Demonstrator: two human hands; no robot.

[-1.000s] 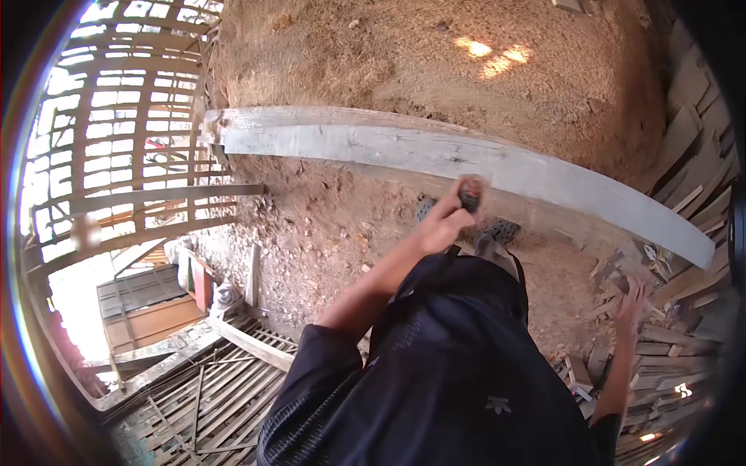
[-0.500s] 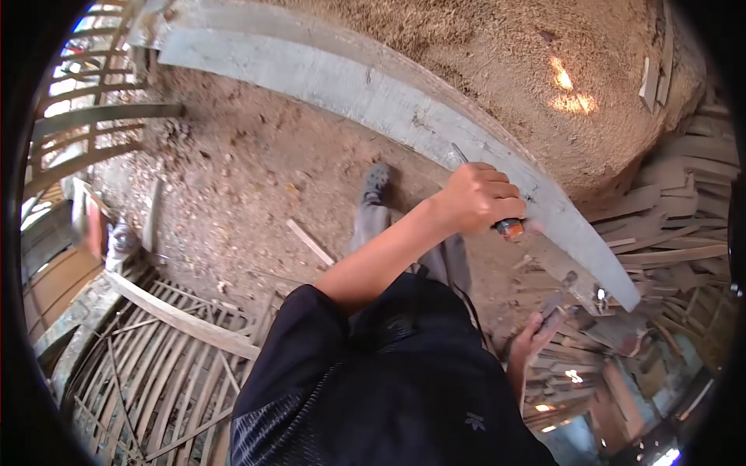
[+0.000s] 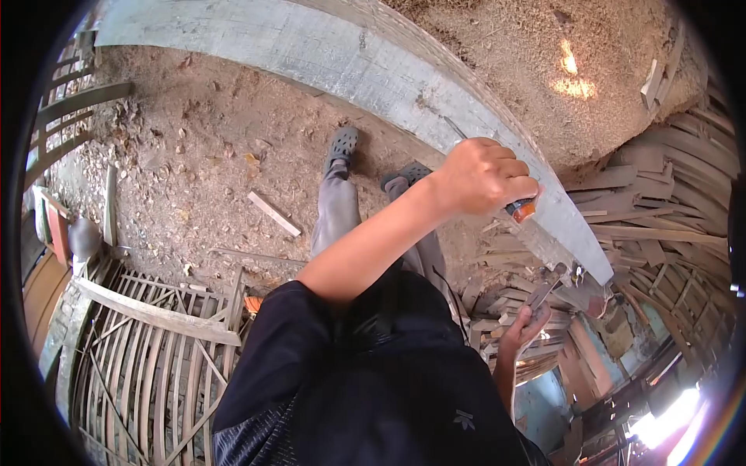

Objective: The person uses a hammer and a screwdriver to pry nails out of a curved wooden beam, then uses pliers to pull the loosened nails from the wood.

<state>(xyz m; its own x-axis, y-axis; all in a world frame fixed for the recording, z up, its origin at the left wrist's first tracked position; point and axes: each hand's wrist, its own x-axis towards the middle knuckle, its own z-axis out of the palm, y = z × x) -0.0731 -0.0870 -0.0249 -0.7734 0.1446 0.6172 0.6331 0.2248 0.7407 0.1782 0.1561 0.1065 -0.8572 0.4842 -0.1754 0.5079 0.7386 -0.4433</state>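
My left hand [image 3: 488, 177] is closed in a fist around a screwdriver [image 3: 522, 210] with a black handle and an orange end. Its thin metal shaft juts out beyond my knuckles, over a long pale grey board [image 3: 342, 58] that crosses in front of me. My right hand [image 3: 525, 328] is lower, at my right side, its fingers wrapped round a flat grey-brown piece [image 3: 540, 293] whose kind I cannot tell. Just beyond that hand, near the board's right end, is a small shiny metal part [image 3: 576, 274].
Beyond the board rises a heap of sawdust [image 3: 497, 46]. Wood offcuts [image 3: 660, 179] are piled at the right. A slatted wooden frame [image 3: 148, 373] stands at lower left. My feet in grey clogs [image 3: 343, 146] are on littered dirt, near a loose wood strip [image 3: 273, 213].
The view has shifted, bringing both clogs into sight. My left hand keeps its grip on the screwdriver over the board, and my right hand appears slightly higher.
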